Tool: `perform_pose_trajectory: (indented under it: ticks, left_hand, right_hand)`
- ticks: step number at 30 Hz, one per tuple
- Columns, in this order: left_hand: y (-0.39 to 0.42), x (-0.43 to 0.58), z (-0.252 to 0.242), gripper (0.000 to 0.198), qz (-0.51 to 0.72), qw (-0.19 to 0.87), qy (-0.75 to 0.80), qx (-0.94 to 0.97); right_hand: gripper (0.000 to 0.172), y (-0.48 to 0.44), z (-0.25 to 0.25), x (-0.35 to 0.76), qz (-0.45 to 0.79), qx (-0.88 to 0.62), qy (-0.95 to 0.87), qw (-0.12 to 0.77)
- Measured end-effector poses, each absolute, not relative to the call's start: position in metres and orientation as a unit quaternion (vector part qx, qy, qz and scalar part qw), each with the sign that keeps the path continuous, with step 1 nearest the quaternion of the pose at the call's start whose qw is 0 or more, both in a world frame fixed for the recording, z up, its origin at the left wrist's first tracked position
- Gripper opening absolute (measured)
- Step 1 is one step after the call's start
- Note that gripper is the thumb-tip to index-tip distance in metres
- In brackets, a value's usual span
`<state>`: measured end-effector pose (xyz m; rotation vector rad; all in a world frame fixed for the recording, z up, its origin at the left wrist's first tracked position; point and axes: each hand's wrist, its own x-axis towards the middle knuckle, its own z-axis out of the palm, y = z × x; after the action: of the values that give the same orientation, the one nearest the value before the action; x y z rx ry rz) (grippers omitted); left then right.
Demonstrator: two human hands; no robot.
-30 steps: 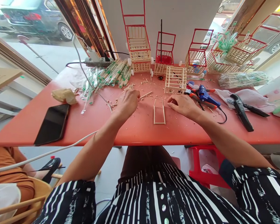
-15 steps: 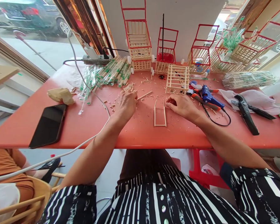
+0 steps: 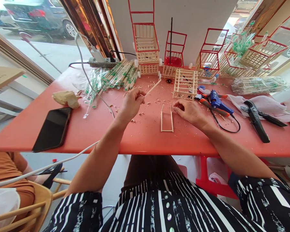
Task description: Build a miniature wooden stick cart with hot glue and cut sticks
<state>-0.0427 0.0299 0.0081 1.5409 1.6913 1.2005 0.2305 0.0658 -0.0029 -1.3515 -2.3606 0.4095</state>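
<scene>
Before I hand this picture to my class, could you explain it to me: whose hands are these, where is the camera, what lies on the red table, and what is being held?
There is no machine here: a person works with two bare hands. The single camera sits on that person's head and looks forward and down, so both arms reach in from below. The left hand pinches a thin wooden stick. The right hand rests on the red table, fingertips touching the open end of a U-shaped stick frame; whether it grips it is unclear. Around them lie a black phone, bundles of wrapped sticks, a small stick crate, a blue glue gun and a black hand tool. Red-and-wood stick models stand along the back.
</scene>
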Motion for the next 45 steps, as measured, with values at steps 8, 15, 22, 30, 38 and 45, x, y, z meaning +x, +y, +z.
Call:
perform_pose_trajectory:
  ticks: [8, 15, 22, 30, 38, 45]
  left_hand:
    - [0.028, -0.048, 0.023, 0.012, 0.569, 0.561, 0.463, 0.384]
    - [0.024, -0.039, 0.024, 0.012, 0.544, 0.614, 0.438, 0.367]
    - [0.025, -0.036, 0.022, 0.017, 0.531, 0.605, 0.458, 0.378]
    - [0.021, -0.026, 0.019, 0.025, 0.510, 0.626, 0.444, 0.388]
    - [0.022, -0.013, 0.009, 0.020, 0.504, 0.530, 0.473, 0.491]
    - [0.021, -0.008, 0.009, 0.016, 0.469, 0.383, 0.499, 0.620]
  right_hand:
    - [0.014, 0.066, -0.001, 0.238, 0.129, -0.497, -0.825, 0.237]
    - [0.017, 0.062, 0.004, 0.236, 0.143, -0.496, -0.816, 0.261]
    - [0.019, 0.075, 0.023, 0.259, 0.126, -0.505, -0.776, 0.355]
    - [0.024, 0.111, 0.030, 0.307, 0.102, -0.527, -0.693, 0.481]
    - [0.026, 0.098, 0.022, 0.286, 0.094, -0.476, -0.738, 0.468]
    - [0.032, 0.080, 0.024, 0.270, 0.135, -0.411, -0.760, 0.486]
